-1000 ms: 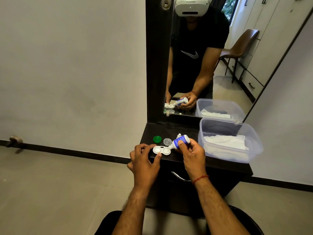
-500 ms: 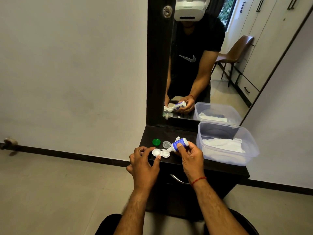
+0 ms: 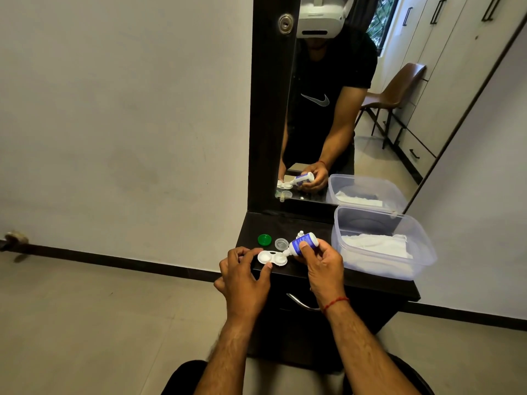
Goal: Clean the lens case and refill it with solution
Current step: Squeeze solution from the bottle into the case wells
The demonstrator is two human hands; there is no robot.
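A white two-well lens case lies uncapped on the dark dresser top, near its front edge. My left hand pinches the case between thumb and forefinger. My right hand grips a small blue-and-white solution bottle, tilted with its nozzle down over the case's right well. A green cap and a clear cap sit just behind the case. The bottle's small white cap stands behind the bottle.
A clear plastic tub with a white cloth in it fills the dresser's right side. A mirror rises at the back. A drawer handle sits below the top's front edge. Bare floor lies to the left.
The camera view has shifted slightly. The bottle's nozzle has tipped a little lower toward the case's right well. My left hand keeps its hold on the case.
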